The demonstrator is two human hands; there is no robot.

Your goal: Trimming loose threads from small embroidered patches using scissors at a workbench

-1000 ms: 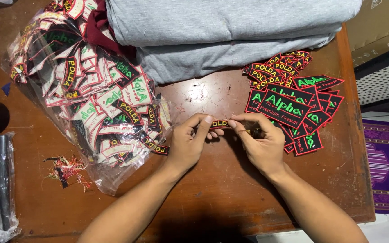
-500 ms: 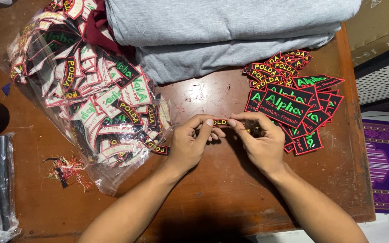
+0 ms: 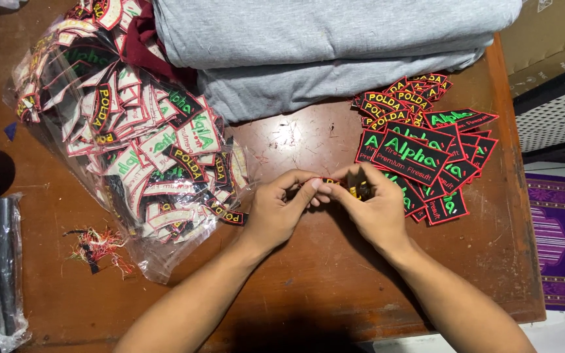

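Two hands [image 3: 282, 212] [image 3: 374, 209], fingertips pinching small patch [image 3: 330, 182]

- We see left hand [image 3: 281, 212] and right hand [image 3: 375, 209] meeting fingertip to fingertip over a small black patch [image 3: 332, 182], mostly hidden.
- Sorted patch stack [image 3: 426, 153] lies just right of the right hand.
- Clear bag of patches [image 3: 132, 140] sits left; folded grey cloth [image 3: 335, 46] behind.
- Loose thread scraps [image 3: 97, 247] lie on the wooden table [image 3: 295, 287].
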